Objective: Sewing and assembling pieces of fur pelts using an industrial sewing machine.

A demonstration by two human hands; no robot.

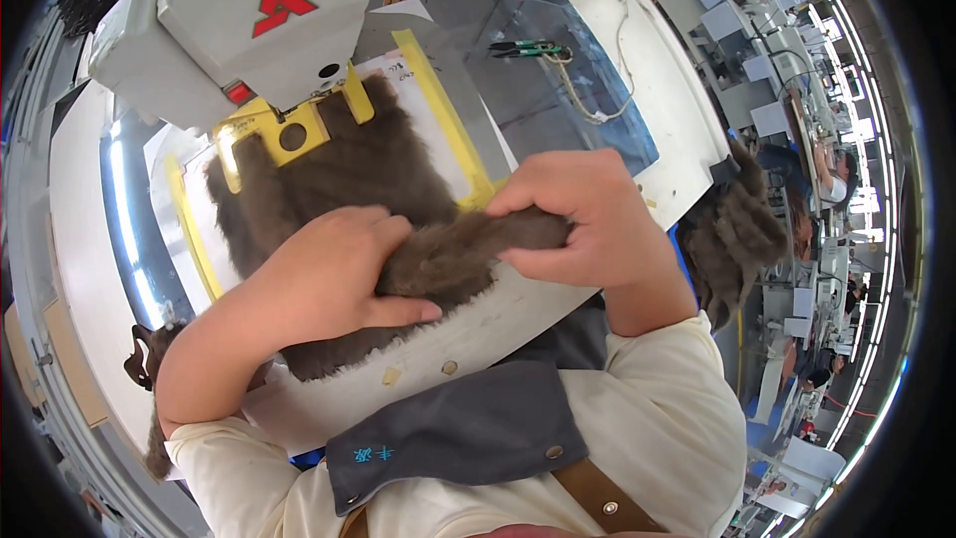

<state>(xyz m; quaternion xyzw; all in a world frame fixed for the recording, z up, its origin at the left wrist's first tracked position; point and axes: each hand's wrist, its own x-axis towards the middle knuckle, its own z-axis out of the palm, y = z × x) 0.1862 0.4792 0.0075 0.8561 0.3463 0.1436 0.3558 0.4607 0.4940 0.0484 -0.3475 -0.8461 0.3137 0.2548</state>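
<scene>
A brown furry fabric panel (329, 179) lies on the sewing machine bed, its far edge under a yellow guide plate (299, 139) next to the needle. A narrower furry fabric piece (438, 264) lies across its near right part. My left hand (334, 274) rests on the fur with fingers and thumb astride this piece, closed on it; the fingertips are partly sunk in the pile. My right hand (597, 224) pinches the right end of the same piece between thumb and fingers. Whether the piece is joined to the panel, I cannot tell.
The white sewing machine head (259, 20) looms over the far left. Yellow tape strips (435, 110) border the work area. Green-handled thread snips (528, 48) with a cord lie far right. More brown fur (732, 239) hangs beyond the table's right edge.
</scene>
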